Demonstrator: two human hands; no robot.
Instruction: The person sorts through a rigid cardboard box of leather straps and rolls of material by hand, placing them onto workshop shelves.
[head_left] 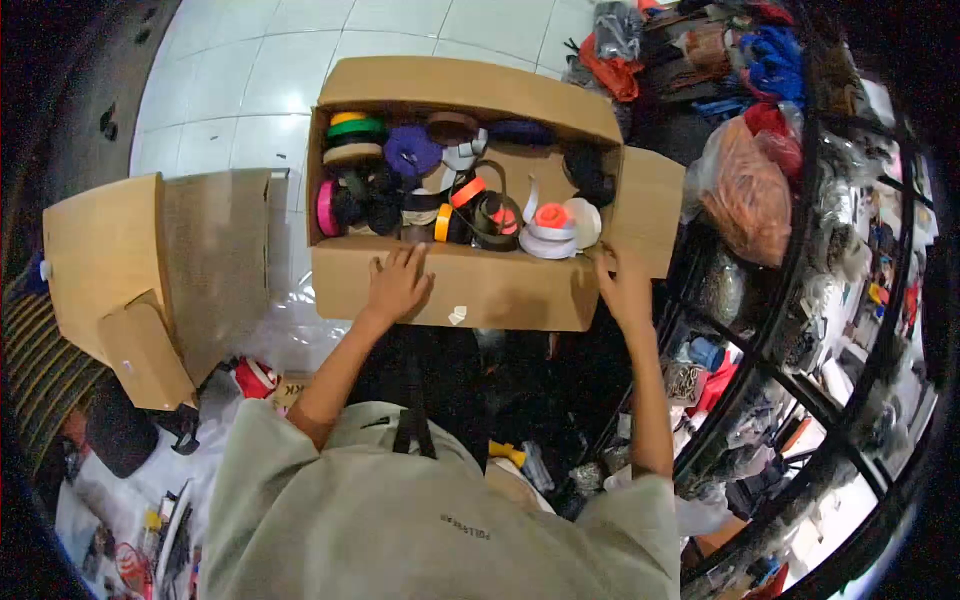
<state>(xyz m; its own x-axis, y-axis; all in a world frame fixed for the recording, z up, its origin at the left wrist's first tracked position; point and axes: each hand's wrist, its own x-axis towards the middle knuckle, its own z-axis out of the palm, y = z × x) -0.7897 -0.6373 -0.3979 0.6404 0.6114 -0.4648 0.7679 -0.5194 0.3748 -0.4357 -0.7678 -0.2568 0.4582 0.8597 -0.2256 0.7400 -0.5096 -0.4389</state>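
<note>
An open cardboard box [450, 285] stands before me with its flaps folded out. Inside lie several rolls of ribbon or tape, among them a pink roll [326, 207], a purple roll [412, 150], a green roll [356, 131] and a white roll [547, 243]. My left hand [400, 283] lies on the front flap with its fingers spread near the fold. At the box's front right corner, my right hand [626, 285] has its fingers bent around the edge of the flap. Its fingertips are partly hidden.
On the left stands another cardboard carton [105, 260] with a smaller box [148, 350] against it. A black metal rack [800, 380] packed with bagged goods runs along the right. A clear bag of orange material [748, 190] sits beside it. White floor tiles [390, 25] show behind.
</note>
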